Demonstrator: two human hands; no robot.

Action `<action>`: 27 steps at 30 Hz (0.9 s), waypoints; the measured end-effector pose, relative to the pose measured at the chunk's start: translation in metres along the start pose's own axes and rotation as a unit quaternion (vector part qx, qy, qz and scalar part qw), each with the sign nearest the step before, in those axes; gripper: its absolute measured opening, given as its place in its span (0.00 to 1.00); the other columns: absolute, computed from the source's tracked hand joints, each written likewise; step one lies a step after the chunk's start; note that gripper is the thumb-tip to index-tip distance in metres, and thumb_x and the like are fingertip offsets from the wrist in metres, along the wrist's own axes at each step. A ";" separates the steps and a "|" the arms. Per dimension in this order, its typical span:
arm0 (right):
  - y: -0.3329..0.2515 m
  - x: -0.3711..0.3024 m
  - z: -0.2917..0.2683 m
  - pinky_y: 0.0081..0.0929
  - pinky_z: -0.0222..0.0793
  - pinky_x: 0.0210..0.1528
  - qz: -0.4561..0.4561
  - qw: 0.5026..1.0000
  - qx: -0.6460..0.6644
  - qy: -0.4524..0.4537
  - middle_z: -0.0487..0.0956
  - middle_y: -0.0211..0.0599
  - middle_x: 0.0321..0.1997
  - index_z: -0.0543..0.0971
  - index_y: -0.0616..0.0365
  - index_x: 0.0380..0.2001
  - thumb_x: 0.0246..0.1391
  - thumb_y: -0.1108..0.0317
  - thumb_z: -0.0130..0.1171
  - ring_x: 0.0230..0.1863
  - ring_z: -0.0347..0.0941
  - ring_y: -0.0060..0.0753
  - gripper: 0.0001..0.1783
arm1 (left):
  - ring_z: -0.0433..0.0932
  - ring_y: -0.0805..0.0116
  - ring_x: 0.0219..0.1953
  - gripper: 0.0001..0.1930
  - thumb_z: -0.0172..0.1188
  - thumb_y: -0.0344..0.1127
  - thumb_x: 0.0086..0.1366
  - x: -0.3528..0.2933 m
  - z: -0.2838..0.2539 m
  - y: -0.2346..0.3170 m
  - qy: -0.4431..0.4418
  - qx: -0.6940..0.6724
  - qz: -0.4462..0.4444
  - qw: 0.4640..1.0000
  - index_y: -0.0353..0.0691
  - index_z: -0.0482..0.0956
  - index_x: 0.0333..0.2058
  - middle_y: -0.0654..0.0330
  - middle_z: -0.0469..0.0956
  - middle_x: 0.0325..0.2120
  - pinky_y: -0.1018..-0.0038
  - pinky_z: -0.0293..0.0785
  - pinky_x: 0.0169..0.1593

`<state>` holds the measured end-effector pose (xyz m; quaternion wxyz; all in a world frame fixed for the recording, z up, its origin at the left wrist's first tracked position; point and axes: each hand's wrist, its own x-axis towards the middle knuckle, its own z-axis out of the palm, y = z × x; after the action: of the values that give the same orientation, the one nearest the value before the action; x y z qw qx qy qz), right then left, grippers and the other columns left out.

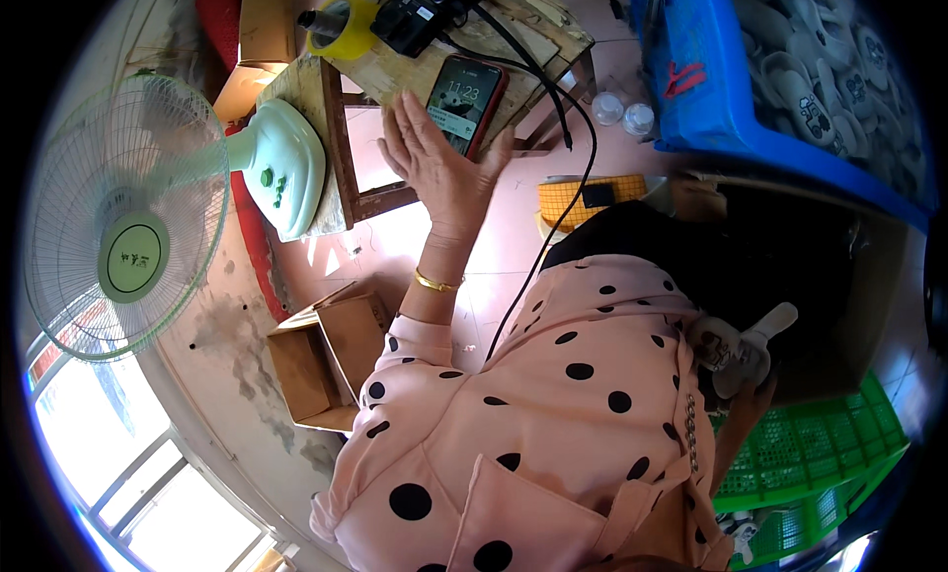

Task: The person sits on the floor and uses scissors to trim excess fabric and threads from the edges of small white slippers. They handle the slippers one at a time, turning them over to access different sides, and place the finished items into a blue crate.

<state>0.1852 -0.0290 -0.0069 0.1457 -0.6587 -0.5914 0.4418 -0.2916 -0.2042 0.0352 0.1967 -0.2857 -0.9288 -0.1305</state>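
Head view: left hand spread wide, fingers apart, by phone with lit screen on wooden bench; cannot tell if they touch. Right hand clamped on pale shoes, at person's right side, near green basket. Blue bin, top right, holds more shoes.

A black, red-cased rectangular phone lies on a worn wooden table, right of a round yellow tape roll. Left is a pale-green round-caged fan. At right, grey slippers fill a blue plastic crate, beyond a green mesh plastic basket.
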 end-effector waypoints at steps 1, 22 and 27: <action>-0.002 0.001 -0.002 0.27 0.69 0.37 0.017 1.000 -0.005 -0.007 0.73 0.42 0.49 0.65 0.66 0.57 0.52 0.69 0.48 0.41 0.69 0.30 0.28 | 0.50 0.42 0.67 0.54 0.64 0.65 0.53 0.000 0.002 0.006 0.016 -0.064 0.028 0.997 0.29 0.52 0.65 0.40 0.56 0.63 0.50 0.41 0.68; -0.008 -0.001 0.000 0.34 0.74 0.43 0.018 0.992 -0.122 0.028 0.74 0.51 0.53 0.68 0.68 0.56 0.60 0.60 0.54 0.49 0.74 0.37 0.27 | 0.78 0.63 0.36 0.11 0.65 0.32 0.52 -0.051 -0.004 0.196 -0.334 -0.598 0.384 0.619 0.44 0.77 0.36 0.63 0.78 0.35 0.70 0.77 0.34; -0.023 0.008 -0.011 0.34 0.70 0.51 -0.004 0.992 -0.118 0.052 0.79 0.53 0.46 0.73 0.67 0.51 0.48 0.70 0.55 0.48 0.77 0.45 0.24 | 0.78 0.60 0.40 0.13 0.62 0.30 0.54 -0.071 0.009 0.228 -0.351 -0.609 0.489 0.517 0.41 0.78 0.40 0.59 0.77 0.40 0.70 0.78 0.39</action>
<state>0.1780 -0.0125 0.0128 0.0999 -0.6910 -0.6336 0.3333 -0.1076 -0.0522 0.0250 -0.3344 -0.7676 -0.3296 -0.4362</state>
